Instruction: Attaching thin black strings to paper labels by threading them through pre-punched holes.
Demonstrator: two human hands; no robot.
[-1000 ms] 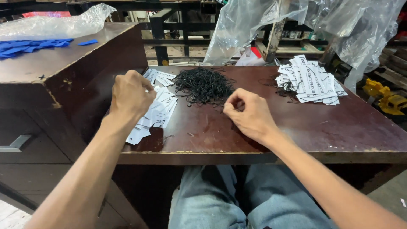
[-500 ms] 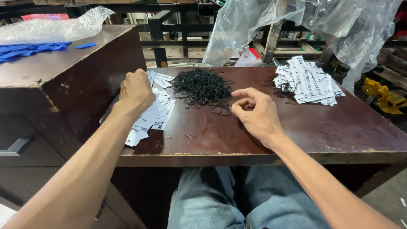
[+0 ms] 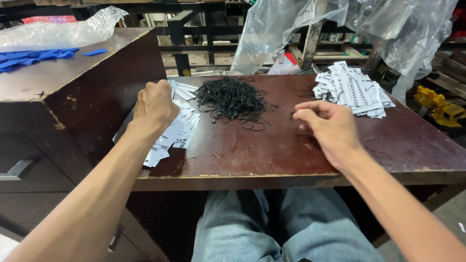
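**Black, White and Brown**

A black heap of strings (image 3: 232, 99) sits at twelve o'clock on the reddish-brown tabletop (image 3: 291, 150). White tags with black print (image 3: 353, 90) lie at two o'clock; blue pieces (image 3: 29, 57) at ten.

Both forearms are bare, with no sleeves, watch or rings on the hands; below them, faded blue-grey denim jeans (image 3: 291, 228) cover the legs.

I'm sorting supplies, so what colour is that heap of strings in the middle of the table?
Black; the heap of strings shows best in the head view.
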